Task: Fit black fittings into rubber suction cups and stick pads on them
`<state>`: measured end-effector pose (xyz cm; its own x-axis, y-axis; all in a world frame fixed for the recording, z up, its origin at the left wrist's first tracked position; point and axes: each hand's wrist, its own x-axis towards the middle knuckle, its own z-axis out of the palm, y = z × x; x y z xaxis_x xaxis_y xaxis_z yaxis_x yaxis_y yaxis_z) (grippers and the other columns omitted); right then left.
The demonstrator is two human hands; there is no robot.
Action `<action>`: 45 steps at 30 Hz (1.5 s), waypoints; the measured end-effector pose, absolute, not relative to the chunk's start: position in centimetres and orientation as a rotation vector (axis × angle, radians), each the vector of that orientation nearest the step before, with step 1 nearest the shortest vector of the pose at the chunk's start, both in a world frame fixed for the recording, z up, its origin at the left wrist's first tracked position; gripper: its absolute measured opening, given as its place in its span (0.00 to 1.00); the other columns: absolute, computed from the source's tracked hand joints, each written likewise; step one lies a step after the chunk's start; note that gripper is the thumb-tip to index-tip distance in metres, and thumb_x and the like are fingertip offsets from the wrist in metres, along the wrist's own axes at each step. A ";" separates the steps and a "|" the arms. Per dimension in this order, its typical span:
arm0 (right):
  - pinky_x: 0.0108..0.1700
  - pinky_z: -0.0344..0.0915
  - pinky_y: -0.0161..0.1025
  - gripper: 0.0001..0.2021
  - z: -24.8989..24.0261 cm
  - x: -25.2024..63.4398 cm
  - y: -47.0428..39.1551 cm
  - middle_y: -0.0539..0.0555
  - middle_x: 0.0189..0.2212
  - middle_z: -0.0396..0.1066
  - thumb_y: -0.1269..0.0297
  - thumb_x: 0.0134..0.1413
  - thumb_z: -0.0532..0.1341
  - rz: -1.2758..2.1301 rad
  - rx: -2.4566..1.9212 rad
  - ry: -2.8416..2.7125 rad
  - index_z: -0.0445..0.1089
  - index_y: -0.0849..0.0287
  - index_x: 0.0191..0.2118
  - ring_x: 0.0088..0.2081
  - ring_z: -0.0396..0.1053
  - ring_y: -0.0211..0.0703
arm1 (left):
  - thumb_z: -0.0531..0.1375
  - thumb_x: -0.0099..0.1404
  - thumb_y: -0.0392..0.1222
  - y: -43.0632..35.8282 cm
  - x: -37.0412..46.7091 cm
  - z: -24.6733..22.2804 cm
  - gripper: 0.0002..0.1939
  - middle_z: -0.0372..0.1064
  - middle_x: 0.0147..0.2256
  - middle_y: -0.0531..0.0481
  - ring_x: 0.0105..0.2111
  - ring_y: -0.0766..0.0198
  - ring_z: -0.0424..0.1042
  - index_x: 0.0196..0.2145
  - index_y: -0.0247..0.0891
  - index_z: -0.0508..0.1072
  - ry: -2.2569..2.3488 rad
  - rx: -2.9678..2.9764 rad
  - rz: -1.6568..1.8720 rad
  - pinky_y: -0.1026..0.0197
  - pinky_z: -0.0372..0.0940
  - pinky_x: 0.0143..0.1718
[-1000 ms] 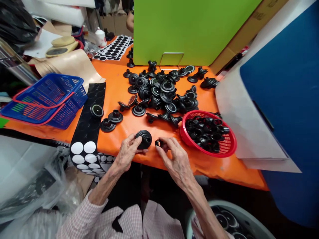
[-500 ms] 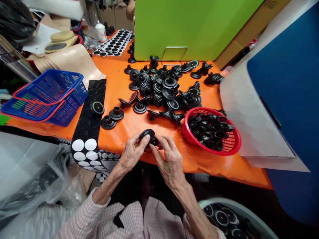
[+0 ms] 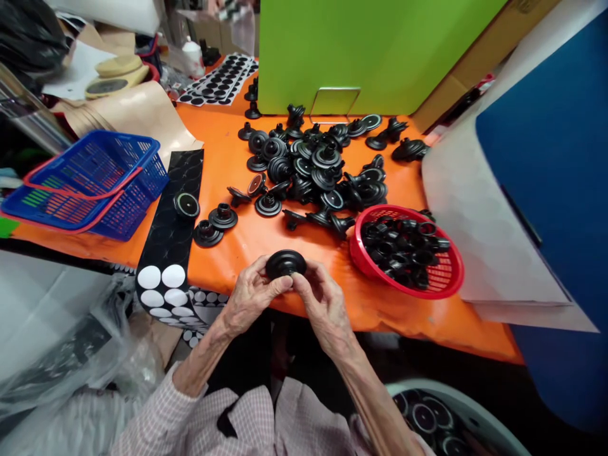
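Between both hands, over the front edge of the orange table (image 3: 228, 259), is a black round stepped disc part (image 3: 285, 261). My left hand (image 3: 251, 292) grips its left side, the thumb pressed near the stem at its underside. On the right side my right hand (image 3: 325, 304) holds the same part, its thumb close to the other thumb. Beyond the hands lies a pile of similar black disc parts (image 3: 304, 158). A red basket (image 3: 446, 288) to the right contains several black ring-like pieces (image 3: 399, 250). Two more discs (image 3: 222, 216) sit to the left.
A black strip of round stickers (image 3: 164, 234) hangs over the table's front edge, with one disc (image 3: 186, 204) on it. Left of it stands a blue basket (image 3: 128, 190). A green board (image 3: 380, 50) rises behind the pile. Below right is a white tub (image 3: 479, 405) with discs.
The held disc has turned so its broad face shows upward. My right hand has closed in on it, and both thumbs now meet at its near side.
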<state>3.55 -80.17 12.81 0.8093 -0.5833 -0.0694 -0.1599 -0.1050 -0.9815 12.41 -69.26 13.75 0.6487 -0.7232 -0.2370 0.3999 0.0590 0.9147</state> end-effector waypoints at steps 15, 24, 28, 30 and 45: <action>0.52 0.68 0.46 0.20 14.1 5.0 -81.2 0.56 0.47 0.73 0.50 0.53 0.63 -0.238 -1.435 0.438 0.69 0.54 0.49 0.50 0.70 0.47 | 0.72 0.45 0.38 -68.9 15.6 15.1 0.21 0.70 0.36 0.52 0.38 0.66 0.69 0.37 0.36 0.72 -0.346 1.200 -0.910 0.65 0.65 0.41; 0.50 0.70 0.43 0.15 13.6 5.0 -79.8 0.54 0.43 0.74 0.52 0.54 0.63 -0.380 -1.420 0.472 0.68 0.55 0.43 0.46 0.72 0.44 | 0.68 0.55 0.45 -68.5 14.7 14.1 0.17 0.72 0.39 0.49 0.43 0.60 0.69 0.41 0.36 0.74 -0.553 1.427 -0.744 0.61 0.63 0.47; 0.47 0.71 0.45 0.16 13.3 5.3 -80.0 0.54 0.40 0.74 0.50 0.57 0.59 -0.324 -1.541 0.475 0.67 0.56 0.43 0.43 0.73 0.46 | 0.65 0.58 0.47 -68.4 14.7 13.7 0.19 0.73 0.43 0.46 0.46 0.59 0.71 0.44 0.36 0.73 -0.484 1.420 -0.783 0.60 0.65 0.48; 0.43 0.72 0.45 0.17 13.4 6.1 -80.7 0.55 0.40 0.73 0.49 0.59 0.55 -0.321 -1.740 0.465 0.67 0.56 0.47 0.40 0.73 0.46 | 0.65 0.57 0.48 -68.5 15.5 13.3 0.21 0.73 0.44 0.45 0.46 0.58 0.72 0.46 0.35 0.71 -0.442 1.409 -0.803 0.59 0.66 0.48; 0.37 0.64 0.39 0.11 13.4 10.2 -86.1 0.56 0.36 0.69 0.62 0.63 0.51 -0.830 -2.434 0.596 0.69 0.58 0.37 0.36 0.68 0.44 | 0.58 0.61 0.45 -69.7 17.5 13.2 0.14 0.72 0.39 0.40 0.40 0.54 0.72 0.41 0.34 0.74 -0.515 1.998 -0.058 0.52 0.68 0.44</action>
<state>10.25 -86.08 13.41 0.7189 -0.5417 0.4356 -0.2393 -0.7812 -0.5765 17.54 -69.70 13.25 0.9071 -0.3808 0.1794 -0.3309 -0.3818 0.8629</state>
